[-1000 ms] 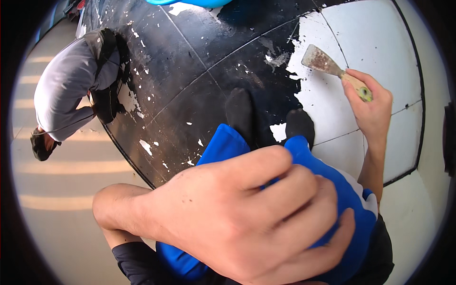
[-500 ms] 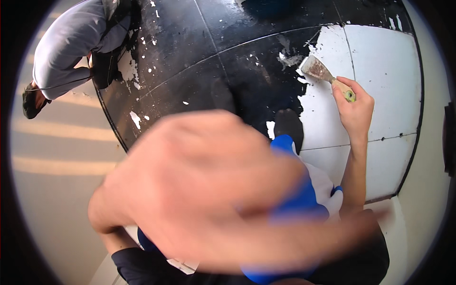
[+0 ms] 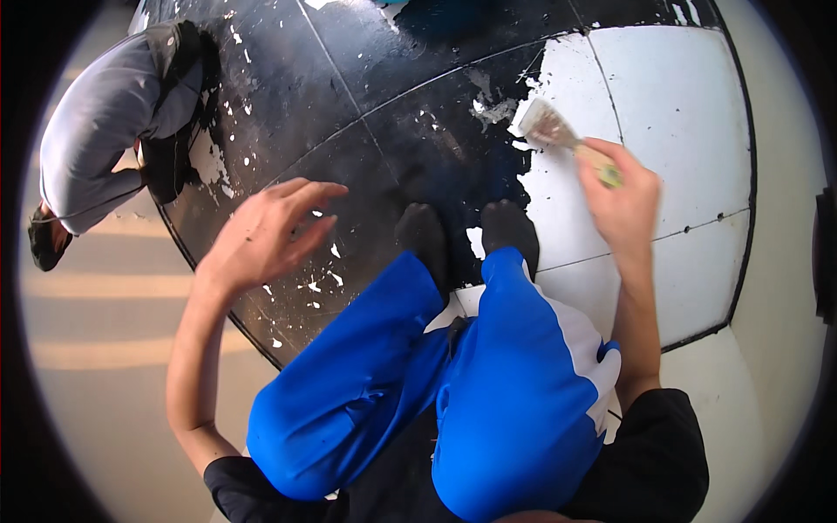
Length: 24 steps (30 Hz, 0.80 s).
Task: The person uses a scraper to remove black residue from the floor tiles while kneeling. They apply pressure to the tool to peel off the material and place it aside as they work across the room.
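Note:
My right hand (image 3: pixel 623 196) is closed on the pale wooden handle of a paint scraper (image 3: pixel 547 126). Its stained metal blade is at the ragged border between white flooring (image 3: pixel 680 113) and black-coated tiles (image 3: pixel 336 157); whether it touches cannot be told. My left hand (image 3: pixel 270 228) hovers over the black tiles beside my left foot, fingers apart and loosely curved, holding nothing. My feet in dark socks (image 3: pixel 508 234) stand near that border, below blue trousers (image 3: pixel 510 375).
A person in grey clothing (image 3: pixel 96 122) is bent down at the upper left, by the dark edge strip. A teal object (image 3: pixel 445 13) is partly visible at the top. A pale wall or surface (image 3: pixel 780 148) runs along the right. White flakes dot the black tiles.
My left hand has dropped from close below the camera to over the floor, uncovering my legs. My right hand and scraper have shifted left, the blade now at the ragged border.

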Tool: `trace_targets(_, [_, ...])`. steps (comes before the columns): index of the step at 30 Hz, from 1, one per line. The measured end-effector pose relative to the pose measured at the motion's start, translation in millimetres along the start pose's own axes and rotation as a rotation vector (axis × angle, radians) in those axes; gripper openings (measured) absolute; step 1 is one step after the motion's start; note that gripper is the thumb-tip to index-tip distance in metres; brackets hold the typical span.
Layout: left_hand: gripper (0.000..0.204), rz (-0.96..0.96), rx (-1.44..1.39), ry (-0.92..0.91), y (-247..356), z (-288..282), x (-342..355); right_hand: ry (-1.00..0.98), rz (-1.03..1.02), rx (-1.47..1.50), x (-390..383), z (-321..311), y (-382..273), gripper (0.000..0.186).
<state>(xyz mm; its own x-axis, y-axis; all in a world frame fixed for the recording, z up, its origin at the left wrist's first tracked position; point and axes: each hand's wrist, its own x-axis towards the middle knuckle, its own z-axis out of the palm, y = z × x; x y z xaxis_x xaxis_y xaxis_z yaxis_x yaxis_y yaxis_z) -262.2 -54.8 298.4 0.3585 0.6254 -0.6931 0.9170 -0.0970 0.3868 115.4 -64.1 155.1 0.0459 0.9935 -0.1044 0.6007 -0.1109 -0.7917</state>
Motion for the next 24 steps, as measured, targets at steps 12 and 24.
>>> trace_targets(12, [0.025,-0.125,-1.5,-0.061,-44.1,233.5,91.9,-0.007,0.02,-0.132,1.2,18.1,-6.0,0.022])
trace_targets(24, [0.018,0.05,-1.406,0.179,-72.3,267.7,90.1,-0.051,0.161,-0.102,-7.6,19.7,-14.5,0.023])
